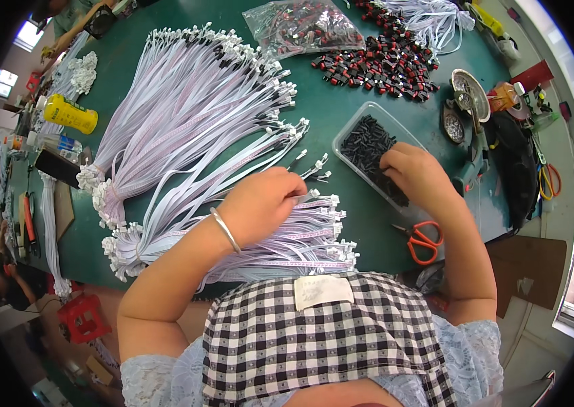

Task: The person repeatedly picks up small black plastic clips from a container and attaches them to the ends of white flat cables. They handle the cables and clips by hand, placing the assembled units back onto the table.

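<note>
Checked apron (341,339) with one pale rectangular label (323,290) sits closest. Her left hand (263,203), fingers curled, pinches white ribbon cables (300,234) on the green table (341,108). Her right hand (417,173) dips curled fingers into one clear tray (361,129) of small black parts; what it grips is hidden. One clear bag (300,27) lies at the far edge, one orange scissors (423,239) nearby.

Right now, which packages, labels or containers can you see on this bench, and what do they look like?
Clear plastic bag: far bench, holding red-black parts.
Clear plastic tray: under the right hand, holding small black parts.
Yellow bottle: far left, lying down.
White label: on checked apron, rectangular.
</note>
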Demonstrator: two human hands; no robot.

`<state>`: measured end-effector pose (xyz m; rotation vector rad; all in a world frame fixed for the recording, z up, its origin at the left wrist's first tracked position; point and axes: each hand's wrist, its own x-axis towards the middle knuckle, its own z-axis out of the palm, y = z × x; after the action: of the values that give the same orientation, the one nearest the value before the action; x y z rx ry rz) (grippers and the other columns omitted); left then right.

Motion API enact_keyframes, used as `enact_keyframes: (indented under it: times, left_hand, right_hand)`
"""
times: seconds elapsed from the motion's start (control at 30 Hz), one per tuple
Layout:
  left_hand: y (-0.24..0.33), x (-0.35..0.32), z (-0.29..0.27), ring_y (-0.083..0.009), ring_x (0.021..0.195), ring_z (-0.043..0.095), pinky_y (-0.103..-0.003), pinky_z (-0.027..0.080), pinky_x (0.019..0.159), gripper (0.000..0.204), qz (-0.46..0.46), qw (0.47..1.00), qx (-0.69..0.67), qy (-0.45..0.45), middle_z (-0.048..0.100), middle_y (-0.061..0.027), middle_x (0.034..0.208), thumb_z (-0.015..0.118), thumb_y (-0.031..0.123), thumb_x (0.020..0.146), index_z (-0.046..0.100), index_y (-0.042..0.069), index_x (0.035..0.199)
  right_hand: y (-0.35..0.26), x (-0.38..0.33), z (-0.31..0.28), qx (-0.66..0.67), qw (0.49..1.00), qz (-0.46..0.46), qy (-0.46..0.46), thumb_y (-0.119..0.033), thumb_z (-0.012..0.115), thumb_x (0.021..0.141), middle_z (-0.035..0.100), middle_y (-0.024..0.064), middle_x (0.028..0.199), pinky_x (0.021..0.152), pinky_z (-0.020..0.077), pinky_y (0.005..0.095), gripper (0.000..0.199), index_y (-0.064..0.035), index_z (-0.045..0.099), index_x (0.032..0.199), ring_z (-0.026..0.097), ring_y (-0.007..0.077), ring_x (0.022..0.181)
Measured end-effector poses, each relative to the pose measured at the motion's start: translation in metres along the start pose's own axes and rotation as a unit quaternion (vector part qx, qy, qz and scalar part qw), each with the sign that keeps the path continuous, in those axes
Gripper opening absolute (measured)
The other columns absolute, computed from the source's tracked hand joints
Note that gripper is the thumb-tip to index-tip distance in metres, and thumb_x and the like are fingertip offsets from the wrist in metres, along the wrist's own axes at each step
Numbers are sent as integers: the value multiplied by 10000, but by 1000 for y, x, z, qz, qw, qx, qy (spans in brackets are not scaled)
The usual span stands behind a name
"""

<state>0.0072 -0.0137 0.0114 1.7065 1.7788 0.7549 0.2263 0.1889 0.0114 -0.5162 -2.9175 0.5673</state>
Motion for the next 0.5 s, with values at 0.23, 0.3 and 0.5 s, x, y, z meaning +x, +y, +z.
enact_keyframes:
  times: [0.23,0.3,0.5]
  left_hand:
    - [12,9,10,-238,754,574,-327,456,674,124,-18,1000,-13,18,583,-106,844,599,98,837,639,24,927]
    - [13,9,8,-208,740,567,-307,449,663,144,-46,998,-47,11,574,-87,821,606,115,851,653,27,955]
    - [2,5,18,-82,644,524,-227,437,580,189,-92,967,-238,13,572,3,792,586,121,896,648,0,1026]
  right_hand:
    - [-8,0,-1,-11,998,51,43,-82,596,815,606,107,866,733,485,415,86,-60,610,897,593,327,820]
    - [-6,-2,1,-5,998,31,52,-84,591,827,603,113,865,733,484,411,94,-65,627,911,593,329,814]
    - [-12,-7,-1,-41,998,-26,27,-54,612,759,577,108,852,723,480,382,178,-43,646,934,584,301,822]
